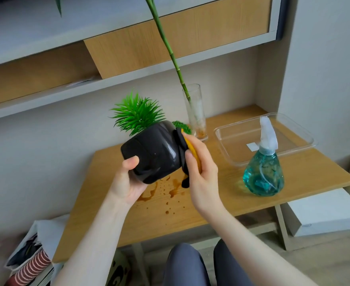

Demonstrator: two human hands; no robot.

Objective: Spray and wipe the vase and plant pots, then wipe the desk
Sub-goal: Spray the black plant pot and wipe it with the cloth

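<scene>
My left hand (126,182) grips a glossy black plant pot (151,151) from below, tilted on its side above the desk, its spiky green plant (136,114) pointing up and left. My right hand (199,172) holds a black and yellow cloth (183,155) against the pot's right side. A tall glass vase (197,116) with a bamboo stalk (170,50) stands behind. A second green plant (183,125) peeks out behind the pot; its pot is hidden. The wooden desk (211,203) has brown splashes (166,195) under the pot.
A teal spray bottle (263,174) stands on the desk's right part, in front of a clear plastic tray (294,129). Shelves run along the wall above. Bags and striped cups (31,267) sit on the floor at left, a white box (325,211) at right.
</scene>
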